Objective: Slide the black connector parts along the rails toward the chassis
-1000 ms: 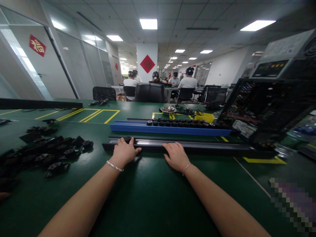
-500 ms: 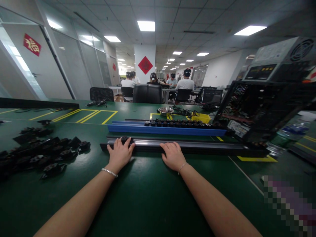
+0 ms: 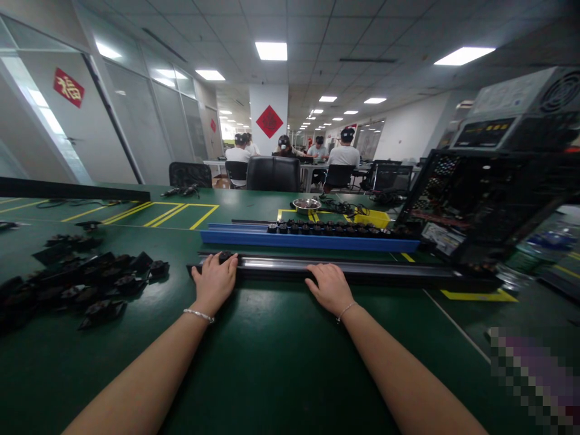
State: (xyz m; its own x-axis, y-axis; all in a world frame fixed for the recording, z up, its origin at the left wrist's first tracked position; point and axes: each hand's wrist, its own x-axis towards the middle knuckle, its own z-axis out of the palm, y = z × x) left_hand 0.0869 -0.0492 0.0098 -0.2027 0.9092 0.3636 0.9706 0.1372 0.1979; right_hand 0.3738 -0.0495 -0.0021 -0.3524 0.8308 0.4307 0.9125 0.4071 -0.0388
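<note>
Left hand (image 3: 212, 284) at part (image 3: 225, 257), right hand (image 3: 331, 290) on black rail (image 3: 376, 273); green table (image 3: 267, 368), ceiling lights (image 3: 270, 51) above.
Part sits on black rail near its left end, between left thumb and fingers; clamping cannot be told for either hand. Blue rail (image 3: 312, 242) lies behind. Versus one second earlier: part and left hand nearer that end, hands wider apart.

This is an open-plan office doubling as a light assembly workshop. Lit panels (image 3: 270, 51) in a tiled ceiling, glass partitions (image 3: 140, 109), a padded black chair (image 3: 273, 174) and seated people (image 3: 343, 156) show the office; the green worktop (image 3: 263, 356), yellow floor-style markings (image 3: 206, 207), heaped black parts (image 3: 99, 275) and opened computer case (image 3: 484, 199) show the workshop.
</note>
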